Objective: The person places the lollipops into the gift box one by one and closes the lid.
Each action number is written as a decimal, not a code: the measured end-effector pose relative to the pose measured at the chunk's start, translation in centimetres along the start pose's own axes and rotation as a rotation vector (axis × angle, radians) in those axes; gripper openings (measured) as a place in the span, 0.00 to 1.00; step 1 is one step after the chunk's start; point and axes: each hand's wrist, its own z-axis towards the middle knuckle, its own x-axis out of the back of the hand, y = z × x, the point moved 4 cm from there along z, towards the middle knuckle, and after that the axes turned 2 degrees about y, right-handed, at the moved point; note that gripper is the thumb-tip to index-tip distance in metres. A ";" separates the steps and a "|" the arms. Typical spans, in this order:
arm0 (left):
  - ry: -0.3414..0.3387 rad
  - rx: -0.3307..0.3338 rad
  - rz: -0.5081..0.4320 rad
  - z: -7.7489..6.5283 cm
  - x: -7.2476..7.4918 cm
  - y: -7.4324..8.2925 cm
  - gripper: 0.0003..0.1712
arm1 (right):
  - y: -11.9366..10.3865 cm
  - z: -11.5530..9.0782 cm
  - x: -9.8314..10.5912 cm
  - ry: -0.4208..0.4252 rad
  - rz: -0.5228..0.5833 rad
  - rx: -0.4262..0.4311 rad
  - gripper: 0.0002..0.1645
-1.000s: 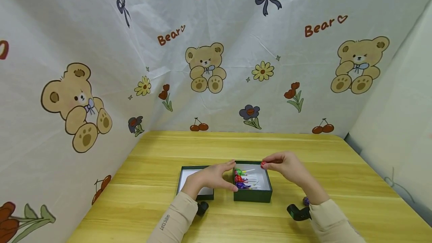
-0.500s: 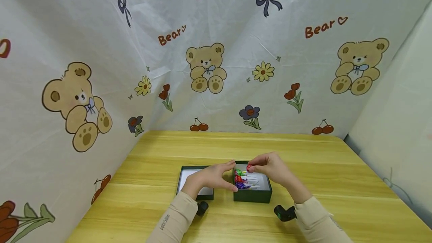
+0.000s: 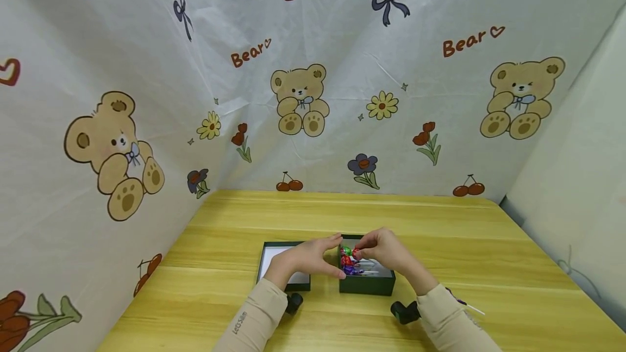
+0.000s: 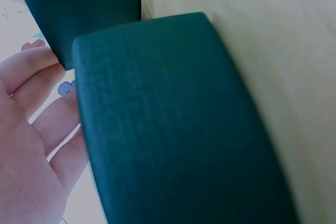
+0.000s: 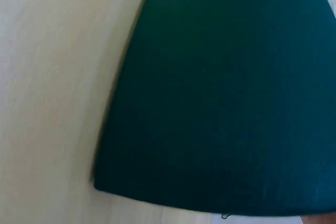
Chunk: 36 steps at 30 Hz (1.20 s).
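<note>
A dark green box (image 3: pixel 367 286) with a pale inside stands on the table. Along its left inner side lie several wrapped lollipops, among them a green one (image 3: pixel 346 251) and purple ones (image 3: pixel 350 270). My left hand (image 3: pixel 310 257) rests at the box's left wall, thumb and fingers spread apart. Over the box my right hand (image 3: pixel 386 250) pinches a red lollipop (image 3: pixel 356 253) by its wrapped head, beside the green one. In the left wrist view the fingers (image 4: pixel 37 72) reach the box's green side (image 4: pixel 89 3). The right wrist view shows a large green wall (image 5: pixel 220 103); the right fingers are hidden there.
A shallow green-rimmed lid (image 3: pixel 299 287) with a white inside lies left of the box, partly under my left hand. A lollipop stick (image 3: pixel 474 308) shows beyond my right sleeve. A bear-print cloth (image 3: pixel 303 162) hangs behind the wooden table (image 3: pixel 235 216).
My right hand has carried the red lollipop leftward and down, from the box's far right corner to beside the lollipops inside. The left hand has stayed at the box's left wall.
</note>
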 end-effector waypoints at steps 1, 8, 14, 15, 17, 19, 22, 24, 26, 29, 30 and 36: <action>-0.001 0.000 0.000 0.0 0.0 0.0 0.56 | 0.1 0.0 -0.1 0.001 -0.005 -0.004 0.07; -0.005 -0.005 -0.025 -0.1 0.0 0.2 0.55 | 0.0 0.2 -0.3 0.027 -0.076 -0.013 0.05; -0.010 -0.004 -0.035 -0.1 0.1 0.3 0.55 | 0.0 0.6 -0.6 0.025 -0.121 0.003 0.05; -0.009 -0.003 -0.035 -0.2 0.1 0.3 0.55 | 0.0 0.7 -0.6 0.026 -0.128 0.006 0.05; -0.011 -0.009 -0.035 -0.2 0.2 0.4 0.55 | 0.1 0.8 -0.8 0.032 -0.147 0.003 0.05; -0.013 -0.018 -0.036 -0.2 0.2 0.5 0.55 | 0.2 0.9 -1.0 0.042 -0.163 -0.012 0.04; -0.014 -0.028 -0.037 -0.3 0.3 0.6 0.54 | 0.1 0.9 -1.2 0.062 -0.185 -0.035 0.03; -0.010 -0.029 -0.040 -0.3 0.3 0.6 0.54 | -0.1 0.9 -1.3 0.072 -0.189 -0.044 0.03; -0.008 -0.027 -0.043 -0.2 0.3 0.5 0.55 | -0.3 0.8 -1.3 0.084 -0.200 -0.049 0.03; -0.004 -0.026 -0.051 -0.1 0.2 0.4 0.55 | -0.4 0.7 -1.4 0.103 -0.213 -0.062 0.03; -0.004 -0.025 -0.053 -0.1 0.1 0.3 0.55 | -0.4 0.7 -1.5 0.110 -0.220 -0.067 0.03; -0.003 -0.026 -0.044 -0.2 0.0 0.3 0.55 | -0.5 0.6 -1.9 0.135 -0.276 -0.066 0.05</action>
